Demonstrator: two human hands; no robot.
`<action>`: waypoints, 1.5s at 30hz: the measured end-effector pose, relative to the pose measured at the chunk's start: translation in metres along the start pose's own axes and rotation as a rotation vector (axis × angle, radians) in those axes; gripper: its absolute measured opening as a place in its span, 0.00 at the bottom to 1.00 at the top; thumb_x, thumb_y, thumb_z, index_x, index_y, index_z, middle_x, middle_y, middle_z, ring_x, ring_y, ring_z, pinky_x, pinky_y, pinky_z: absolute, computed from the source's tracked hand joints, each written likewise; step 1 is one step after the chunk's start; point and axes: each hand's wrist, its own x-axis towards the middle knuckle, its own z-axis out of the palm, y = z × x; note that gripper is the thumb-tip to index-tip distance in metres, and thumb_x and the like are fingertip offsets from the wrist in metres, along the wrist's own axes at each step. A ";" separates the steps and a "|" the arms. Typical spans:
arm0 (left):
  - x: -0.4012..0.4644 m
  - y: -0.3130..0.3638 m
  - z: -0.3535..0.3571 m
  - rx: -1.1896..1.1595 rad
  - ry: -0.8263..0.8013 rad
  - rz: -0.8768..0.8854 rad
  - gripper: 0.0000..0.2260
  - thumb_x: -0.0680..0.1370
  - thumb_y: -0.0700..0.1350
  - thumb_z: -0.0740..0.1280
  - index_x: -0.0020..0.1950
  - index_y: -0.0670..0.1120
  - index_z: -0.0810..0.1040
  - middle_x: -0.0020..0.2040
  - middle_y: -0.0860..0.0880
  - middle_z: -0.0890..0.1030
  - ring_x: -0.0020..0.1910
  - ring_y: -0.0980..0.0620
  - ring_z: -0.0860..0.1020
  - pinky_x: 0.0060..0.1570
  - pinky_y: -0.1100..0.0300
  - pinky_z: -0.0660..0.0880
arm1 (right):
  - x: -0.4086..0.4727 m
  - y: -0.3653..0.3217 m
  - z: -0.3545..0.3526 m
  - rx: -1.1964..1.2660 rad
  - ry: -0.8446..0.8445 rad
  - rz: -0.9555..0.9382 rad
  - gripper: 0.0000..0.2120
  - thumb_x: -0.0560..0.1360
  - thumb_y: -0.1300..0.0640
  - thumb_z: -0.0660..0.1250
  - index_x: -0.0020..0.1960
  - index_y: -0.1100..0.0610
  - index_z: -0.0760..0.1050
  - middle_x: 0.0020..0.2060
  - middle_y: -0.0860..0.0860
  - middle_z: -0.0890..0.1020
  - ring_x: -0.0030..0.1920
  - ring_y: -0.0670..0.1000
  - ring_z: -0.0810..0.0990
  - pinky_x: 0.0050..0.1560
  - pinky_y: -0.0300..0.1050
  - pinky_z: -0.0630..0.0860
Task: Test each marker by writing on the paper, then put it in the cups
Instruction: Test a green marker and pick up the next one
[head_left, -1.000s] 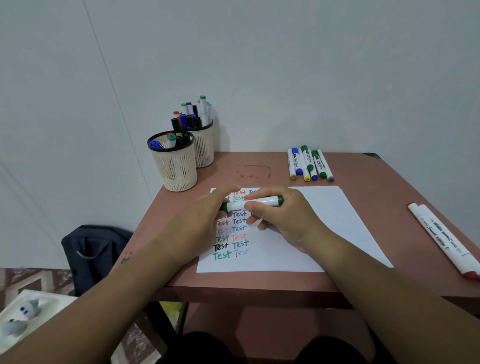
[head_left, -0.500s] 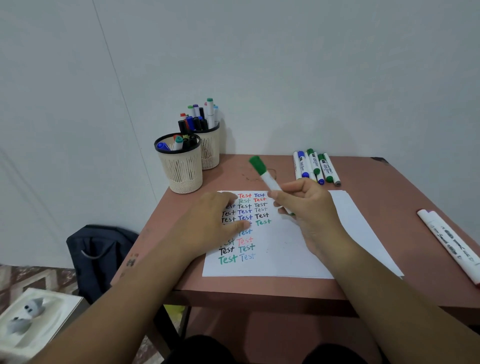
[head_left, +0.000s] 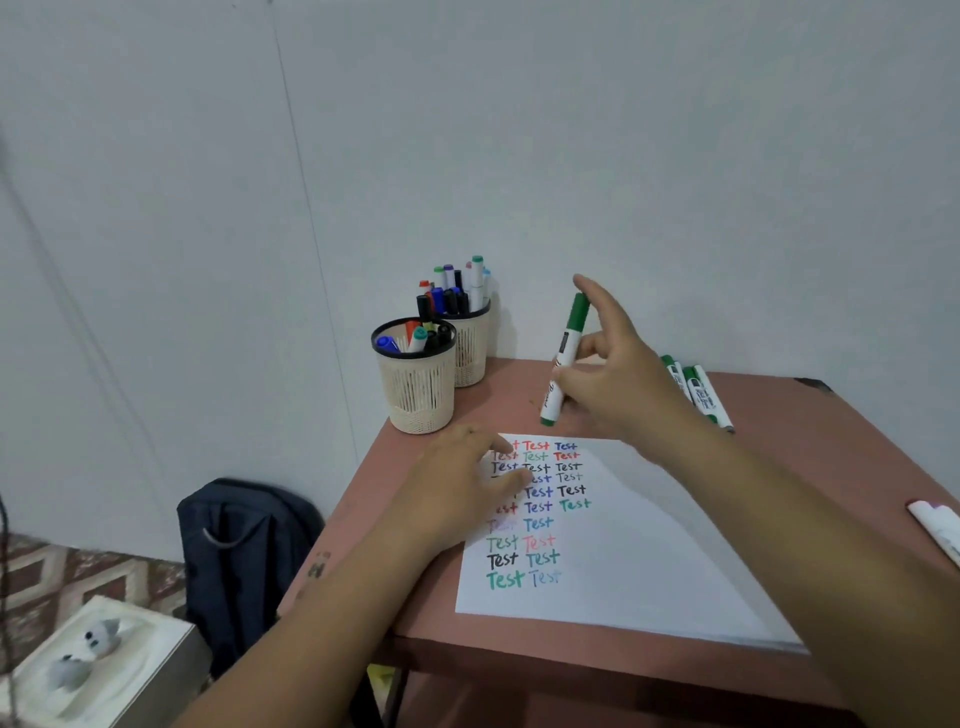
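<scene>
My right hand (head_left: 618, 379) holds a capped green marker (head_left: 563, 358) nearly upright above the table's far edge, to the right of the two cups. My left hand (head_left: 457, 488) lies flat with fingers spread on the left part of the white paper (head_left: 649, 561), which carries rows of "Test" in several colours. The front beige mesh cup (head_left: 415, 389) and the rear cup (head_left: 472, 353) stand at the table's far left corner, both holding several markers. More markers (head_left: 698, 392) lie on the table behind my right hand, partly hidden by it.
A large white marker (head_left: 940, 525) lies at the table's right edge. The reddish table (head_left: 779, 467) stands against a white wall. A dark backpack (head_left: 244, 545) sits on the floor left of the table, and a white tray with small figures (head_left: 88, 660) lies further left.
The marker was capped between both hands, then my right hand lifted it up and away toward the cups. My left hand settled flat on the paper. My view has turned left.
</scene>
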 end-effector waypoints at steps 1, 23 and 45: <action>0.001 -0.001 0.000 -0.017 0.031 -0.025 0.19 0.75 0.64 0.69 0.62 0.58 0.77 0.61 0.60 0.73 0.62 0.58 0.70 0.63 0.56 0.70 | 0.010 -0.007 0.001 -0.030 0.024 -0.040 0.41 0.77 0.62 0.72 0.74 0.27 0.56 0.50 0.49 0.83 0.45 0.49 0.86 0.46 0.39 0.83; 0.011 -0.013 0.007 0.145 0.167 -0.123 0.20 0.72 0.68 0.67 0.58 0.59 0.78 0.53 0.61 0.76 0.54 0.54 0.72 0.57 0.51 0.72 | 0.088 -0.003 0.076 -0.145 -0.162 -0.216 0.17 0.83 0.58 0.64 0.69 0.44 0.78 0.61 0.48 0.82 0.59 0.47 0.79 0.61 0.39 0.72; 0.007 0.003 0.005 0.276 -0.004 -0.044 0.33 0.74 0.75 0.52 0.74 0.60 0.68 0.75 0.56 0.65 0.74 0.51 0.60 0.71 0.46 0.56 | 0.051 0.101 -0.072 -1.331 -0.539 0.069 0.14 0.78 0.53 0.66 0.59 0.37 0.78 0.69 0.53 0.69 0.62 0.65 0.68 0.64 0.53 0.68</action>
